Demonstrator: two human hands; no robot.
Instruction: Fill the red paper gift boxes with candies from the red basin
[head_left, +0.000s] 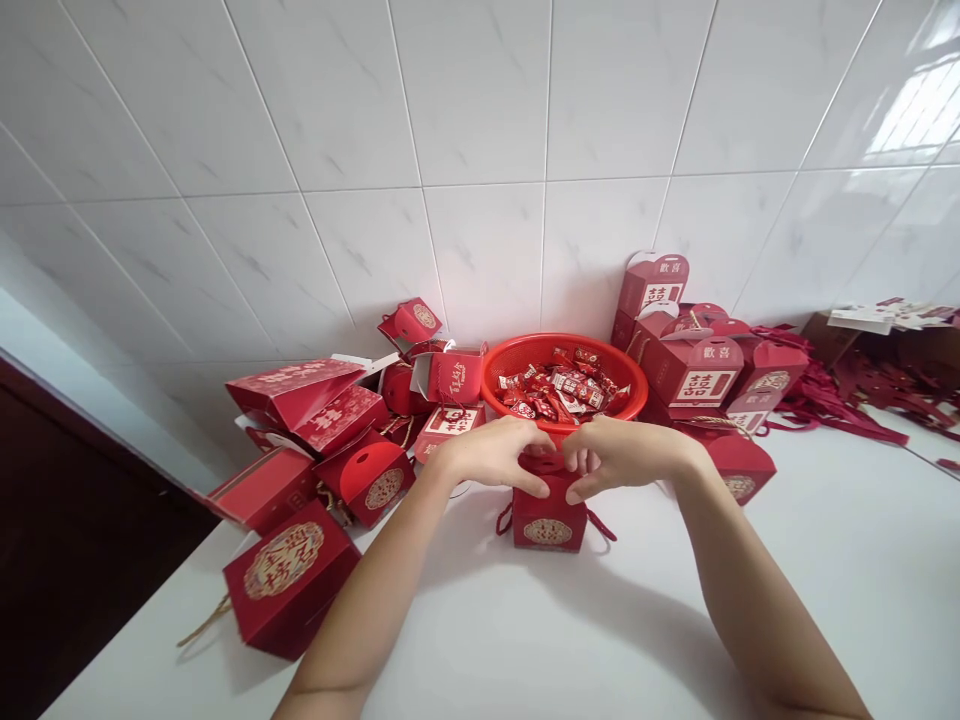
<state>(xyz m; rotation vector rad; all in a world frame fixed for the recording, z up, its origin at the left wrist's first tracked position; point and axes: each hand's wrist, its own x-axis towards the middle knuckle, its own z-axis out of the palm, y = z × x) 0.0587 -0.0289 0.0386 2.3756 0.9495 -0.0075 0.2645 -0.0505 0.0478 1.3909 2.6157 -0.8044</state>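
Note:
A small red gift box (550, 512) with a gold oval emblem stands upright on the white table, red ribbon cords lying out at both its sides. My left hand (499, 452) bends over the box's left upper part, thumb on the near face and fingers behind the top. From the other side my right hand (619, 455) grips the upper right part, its thumb low on the front and its fingers curled. Both hands hide much of the box's top. Just behind them is a red plastic basket (641, 395) with several red-wrapped candies (566, 385) in it.
Red gift boxes (292, 575) are heaped to the left, some tilted. Another stack of boxes (701, 375) stands at the right, with red ribbons (814, 400) beside it. A cardboard box (821, 335) sits at the far right. The tiled wall (487, 250) closes off the back.

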